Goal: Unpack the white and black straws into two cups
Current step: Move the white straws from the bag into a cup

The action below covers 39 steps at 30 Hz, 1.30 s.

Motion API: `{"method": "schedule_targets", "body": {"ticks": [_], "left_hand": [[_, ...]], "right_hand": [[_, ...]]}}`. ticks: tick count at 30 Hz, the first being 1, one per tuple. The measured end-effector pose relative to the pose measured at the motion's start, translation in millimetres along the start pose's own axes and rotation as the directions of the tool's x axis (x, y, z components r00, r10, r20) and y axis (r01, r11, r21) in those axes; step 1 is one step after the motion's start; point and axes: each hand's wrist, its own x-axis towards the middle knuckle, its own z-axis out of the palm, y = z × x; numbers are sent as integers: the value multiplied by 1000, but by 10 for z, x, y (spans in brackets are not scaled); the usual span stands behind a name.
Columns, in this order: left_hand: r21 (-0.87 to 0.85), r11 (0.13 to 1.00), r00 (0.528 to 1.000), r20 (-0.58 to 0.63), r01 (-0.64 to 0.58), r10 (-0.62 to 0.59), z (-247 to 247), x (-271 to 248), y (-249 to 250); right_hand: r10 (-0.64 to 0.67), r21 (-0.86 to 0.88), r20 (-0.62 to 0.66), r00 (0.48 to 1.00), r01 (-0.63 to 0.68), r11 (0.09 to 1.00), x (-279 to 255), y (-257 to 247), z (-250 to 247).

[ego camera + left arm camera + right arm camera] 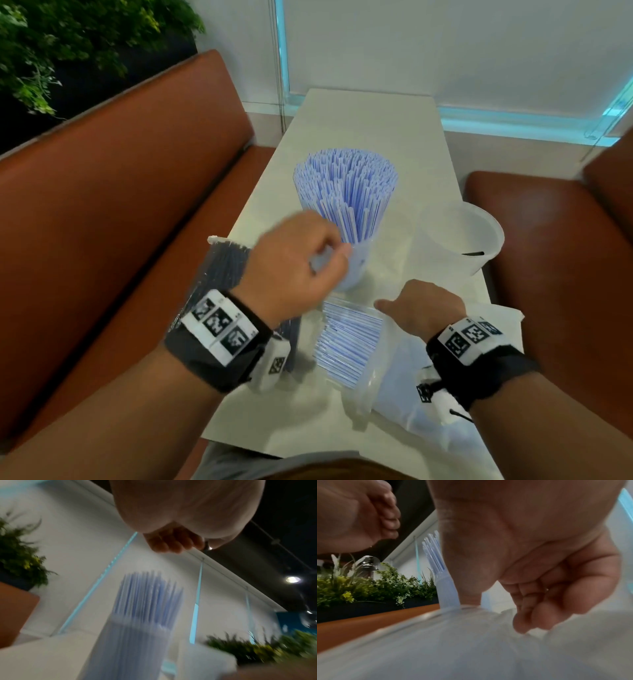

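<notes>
A pack of black straws (pixel 222 270) is lying at the left edge of the table (pixel 370 113), partly hidden under the left hand (pixel 291 260). The left hand is hovering above the table with fingers curled; whether they are pinching anything cannot be told through the blur. Just beyond it, a clear cup (pixel 356 263) is standing upright, packed with white straws (pixel 346 185). Nearer the body, a clear bag (pixel 394 377) is lying flat, holding a few remaining white straws. The right hand (pixel 424 305) is resting on this bag, fingers curled and gripping its plastic. Farther right, a second cup (pixel 462 236) is standing with one black straw (pixel 472 254) inside.
</notes>
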Motion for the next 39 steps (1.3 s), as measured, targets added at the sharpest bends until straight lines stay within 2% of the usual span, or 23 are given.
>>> {"method": "schedule_targets", "body": {"ticks": [1,2,3,4,5,6,9,13,17,21,24,29,31,34,37,39], "left_hand": [[32,999,981,191,22,-28,112,-96,24],[85,995,917,391,51,-80,244,-184,28],[145,987,820,557,63,-134,385,-268,7],[193,980,723,669,51,-169,521,-342,-37],[212,977,652,736,34,-183,646,-402,-76],[208,978,611,771,26,-180,767,-443,-110],[186,983,552,819,9,-160,1081,-473,-126],[245,966,468,865,-84,-179,1329,-460,-106],[232,967,442,882,-109,-162,1419,-499,-112],[227,972,399,898,-60,-185,1458,-507,-118],[228,973,390,899,-35,-196,1474,-520,-119],[233,970,381,905,-71,-190,1448,-470,-74],[270,959,389,896,-91,-215,1414,-403,-22],[331,928,430,872,-170,-233,1295,-295,14],[373,899,447,861,-229,-243,1026,-237,-101],[424,876,483,831,-232,-275,796,-239,-262]], "right_hand": [[-20,1,4,1000,20,1000,7,-6,27],[-35,15,-7,999,35,999,13,-10,41],[-42,40,-22,999,43,998,18,-15,42],[-45,65,-32,998,47,997,24,-23,36],[-48,82,-37,998,51,995,20,-32,24],[-53,92,-39,998,56,994,13,-37,8],[-81,106,-44,996,85,991,-32,-42,-34],[-121,128,-36,992,125,984,-101,-18,-91],[-137,133,-33,990,140,981,-115,4,-106],[-149,130,-33,988,152,980,-86,11,-90],[-148,133,-25,989,150,980,-65,16,-78],[-143,142,-28,989,145,979,-72,39,-70],[-137,147,-25,990,140,979,-75,57,-86],[-131,162,-17,991,132,978,-67,66,-113],[-121,183,-36,992,125,975,-49,55,-114],[-112,199,-48,993,120,973,-39,46,-94]]}}
